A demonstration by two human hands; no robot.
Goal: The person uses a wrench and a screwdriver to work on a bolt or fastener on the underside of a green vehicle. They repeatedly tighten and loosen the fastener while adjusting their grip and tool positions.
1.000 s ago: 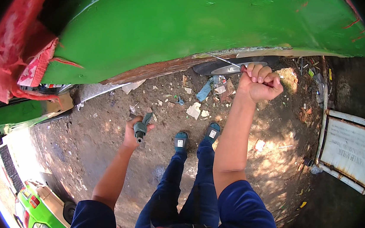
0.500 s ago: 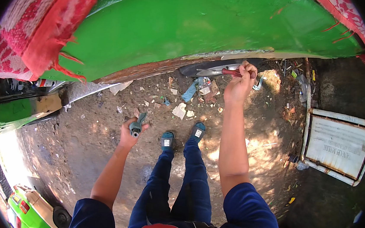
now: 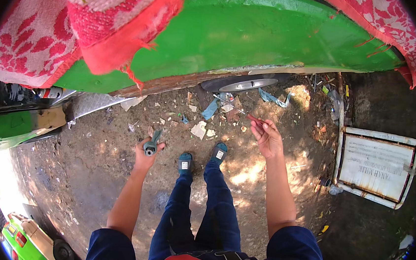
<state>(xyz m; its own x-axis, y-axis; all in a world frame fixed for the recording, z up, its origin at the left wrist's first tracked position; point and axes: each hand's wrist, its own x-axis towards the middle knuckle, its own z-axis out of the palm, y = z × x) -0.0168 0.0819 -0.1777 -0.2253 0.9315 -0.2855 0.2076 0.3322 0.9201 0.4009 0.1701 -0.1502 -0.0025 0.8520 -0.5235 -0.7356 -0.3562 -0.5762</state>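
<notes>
My right hand [image 3: 269, 141] is raised in front of me on the right. It pinches the dark red handle of a screwdriver [image 3: 255, 119], whose long thin metal shaft points left and away. My left hand [image 3: 144, 158] is lower and to the left, wrapped around a grey-green tool [image 3: 150, 148] with a round, hollow-looking end turned up toward me. The tool's exact kind is not clear. Both hands are in the air over the dirt ground, short of the green vehicle panel [image 3: 256, 28].
Red and white patterned cloths [image 3: 123, 18] drape over the green panel. Under it shows a wheel [image 3: 248, 85]. Litter and a blue rag [image 3: 211, 109] lie on the ground. A rusty white framed sign [image 3: 375, 164] is at right; a green car [image 3: 32, 243] stands lower left.
My right hand has come down and nearer with the screwdriver, turning palm up. The left hand has shifted slightly with its tool. The view has moved, bringing more of the cloth in at upper left.
</notes>
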